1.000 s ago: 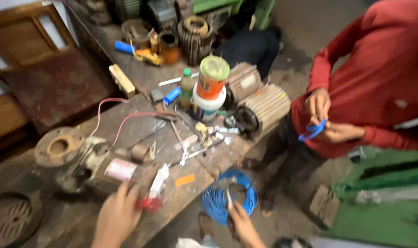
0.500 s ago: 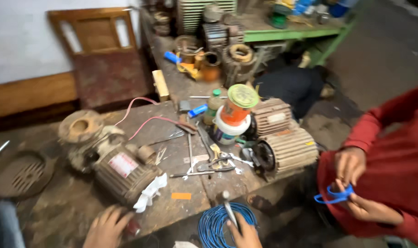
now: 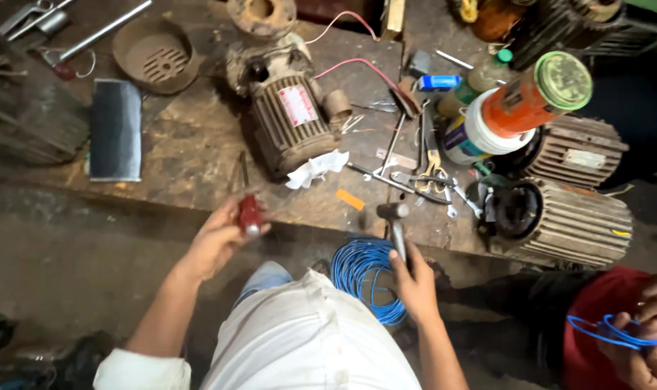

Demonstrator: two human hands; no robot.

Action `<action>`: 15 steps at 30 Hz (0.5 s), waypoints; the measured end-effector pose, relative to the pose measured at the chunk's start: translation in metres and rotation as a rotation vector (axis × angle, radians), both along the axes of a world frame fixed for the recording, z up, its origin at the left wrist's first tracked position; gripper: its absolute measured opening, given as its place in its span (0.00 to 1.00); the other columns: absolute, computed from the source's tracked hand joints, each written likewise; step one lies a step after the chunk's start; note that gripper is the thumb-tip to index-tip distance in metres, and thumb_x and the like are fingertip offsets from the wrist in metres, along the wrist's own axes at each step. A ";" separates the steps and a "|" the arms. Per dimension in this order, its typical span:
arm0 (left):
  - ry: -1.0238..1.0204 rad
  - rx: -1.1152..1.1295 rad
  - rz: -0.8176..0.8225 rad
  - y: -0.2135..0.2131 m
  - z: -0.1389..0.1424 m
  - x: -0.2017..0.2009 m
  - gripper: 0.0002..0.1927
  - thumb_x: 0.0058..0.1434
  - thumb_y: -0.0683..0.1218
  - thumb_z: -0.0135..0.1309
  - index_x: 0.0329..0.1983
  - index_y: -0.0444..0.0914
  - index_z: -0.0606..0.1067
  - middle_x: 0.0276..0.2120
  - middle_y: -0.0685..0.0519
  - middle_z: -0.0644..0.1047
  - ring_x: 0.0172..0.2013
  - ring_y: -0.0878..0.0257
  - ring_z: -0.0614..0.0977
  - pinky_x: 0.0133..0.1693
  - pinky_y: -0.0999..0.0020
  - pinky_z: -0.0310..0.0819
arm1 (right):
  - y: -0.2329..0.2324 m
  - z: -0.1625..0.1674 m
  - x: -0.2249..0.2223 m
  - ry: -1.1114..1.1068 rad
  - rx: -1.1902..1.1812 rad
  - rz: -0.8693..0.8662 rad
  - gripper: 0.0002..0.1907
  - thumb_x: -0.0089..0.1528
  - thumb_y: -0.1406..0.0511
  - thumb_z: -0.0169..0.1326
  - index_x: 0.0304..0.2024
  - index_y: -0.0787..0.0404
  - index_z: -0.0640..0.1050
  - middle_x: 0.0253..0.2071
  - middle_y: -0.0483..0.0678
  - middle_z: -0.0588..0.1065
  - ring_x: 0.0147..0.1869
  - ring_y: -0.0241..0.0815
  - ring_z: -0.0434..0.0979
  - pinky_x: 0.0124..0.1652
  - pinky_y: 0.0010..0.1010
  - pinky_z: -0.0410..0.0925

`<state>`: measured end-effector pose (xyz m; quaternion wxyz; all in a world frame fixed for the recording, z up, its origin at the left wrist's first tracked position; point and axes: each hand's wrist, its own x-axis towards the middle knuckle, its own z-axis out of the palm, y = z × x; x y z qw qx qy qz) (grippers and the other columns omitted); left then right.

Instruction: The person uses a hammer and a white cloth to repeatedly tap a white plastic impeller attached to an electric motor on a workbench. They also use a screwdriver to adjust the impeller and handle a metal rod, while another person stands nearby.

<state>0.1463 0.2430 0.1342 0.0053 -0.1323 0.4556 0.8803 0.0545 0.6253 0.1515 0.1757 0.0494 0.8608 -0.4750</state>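
The left hand (image 3: 216, 242) has its fingers clamped around a red-handled screwdriver (image 3: 249, 213), its shaft pointing to twelve o'clock over the workbench (image 3: 191, 144); the right hand (image 3: 415, 282) grips a hammer (image 3: 395, 220) by the handle, its head at twelve o'clock from the knuckles; a blue wire coil (image 3: 364, 278) lies at nine o'clock beside it.

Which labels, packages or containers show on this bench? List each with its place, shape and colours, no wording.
Motor nameplate: pale rectangle with red marks, on top of the ribbed grey motor at bench centre.
Orange container: cylinder with a green lid, stacked on the white tub, right.
White tub: round, with a blue and yellow printed band below.
Blue packet: small oblong, left of the tub.
Orange tag: small slip near the bench's front edge.
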 end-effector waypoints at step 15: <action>0.053 -0.352 -0.123 0.048 0.106 0.059 0.31 0.68 0.41 0.48 0.71 0.47 0.51 0.37 0.55 0.74 0.33 0.71 0.75 0.34 0.75 0.73 | 0.008 0.061 0.048 -0.128 -0.321 -0.196 0.17 0.66 0.61 0.52 0.55 0.60 0.73 0.22 0.39 0.65 0.18 0.27 0.58 0.17 0.23 0.53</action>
